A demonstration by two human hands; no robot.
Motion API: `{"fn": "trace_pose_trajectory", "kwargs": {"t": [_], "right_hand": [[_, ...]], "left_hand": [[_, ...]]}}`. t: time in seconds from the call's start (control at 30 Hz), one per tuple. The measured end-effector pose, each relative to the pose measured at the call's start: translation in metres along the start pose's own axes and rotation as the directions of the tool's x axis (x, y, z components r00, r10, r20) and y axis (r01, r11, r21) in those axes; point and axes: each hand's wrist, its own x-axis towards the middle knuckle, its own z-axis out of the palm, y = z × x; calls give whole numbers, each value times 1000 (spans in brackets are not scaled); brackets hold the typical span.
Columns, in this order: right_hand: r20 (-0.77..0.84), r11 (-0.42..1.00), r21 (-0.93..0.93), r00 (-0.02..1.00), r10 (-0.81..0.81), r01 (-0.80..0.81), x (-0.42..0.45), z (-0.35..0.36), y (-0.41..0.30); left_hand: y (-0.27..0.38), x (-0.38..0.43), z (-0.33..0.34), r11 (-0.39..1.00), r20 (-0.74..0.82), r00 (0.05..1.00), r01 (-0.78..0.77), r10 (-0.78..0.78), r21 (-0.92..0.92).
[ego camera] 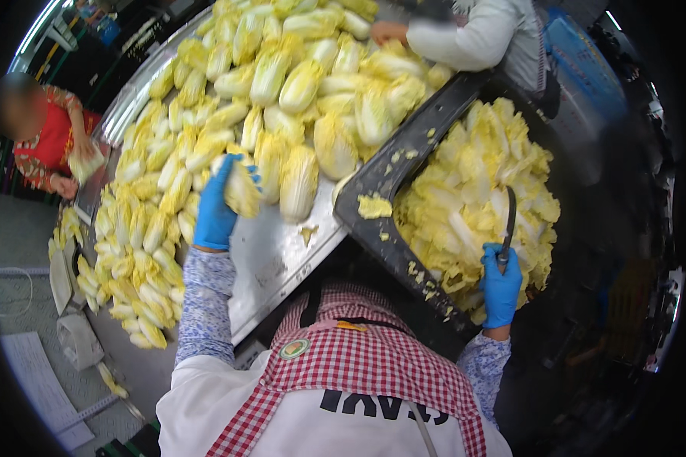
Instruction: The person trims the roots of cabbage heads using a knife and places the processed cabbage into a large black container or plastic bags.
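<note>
My left hand [217, 203], in a blue glove, grips a napa cabbage head [242, 191] over the near part of the metal table [268, 251]. Several more cabbage heads [298, 177] lie just beyond it. My right hand [501, 283], also gloved in blue, holds a knife with a curved dark blade [511, 217] that points away from me. Under the blade is a heap of loose cabbage leaves [474, 188], piled in a large black bin [371, 191]. The knife's handle is mostly hidden in my fist.
A large pile of cabbage heads [171, 143] covers the far and left table. Leaf scraps [374, 207] stick to the bin's rim. A co-worker's white sleeve [463, 43] reaches in at the top right. Another person [48, 131] in red at the left holds a cabbage.
</note>
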Motion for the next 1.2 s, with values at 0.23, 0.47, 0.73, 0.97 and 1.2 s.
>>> {"fn": "trace_pose_trajectory", "kwargs": {"t": [0.23, 0.47, 0.73, 0.97, 1.2], "right_hand": [[116, 980, -126, 983, -139, 154, -22, -17, 5], [233, 919, -170, 920, -315, 357, -58, -56, 26], [442, 954, 39, 851, -282, 296, -119, -84, 23], [836, 963, -98, 505, 216, -250, -130, 21, 121], [750, 963, -257, 613, 250, -78, -92, 178, 340]], "left_hand": [[33, -57, -161, 946, -393, 920, -144, 19, -291], [38, -140, -257, 592, -341, 585, -310, 736, 744], [-153, -207, -143, -253, 197, 514, 39, 834, 967], [-165, -200, -159, -236, 80, 507, 251, 858, 939], [-161, -205, -148, -245, 46, 558, 287, 829, 926]]}}
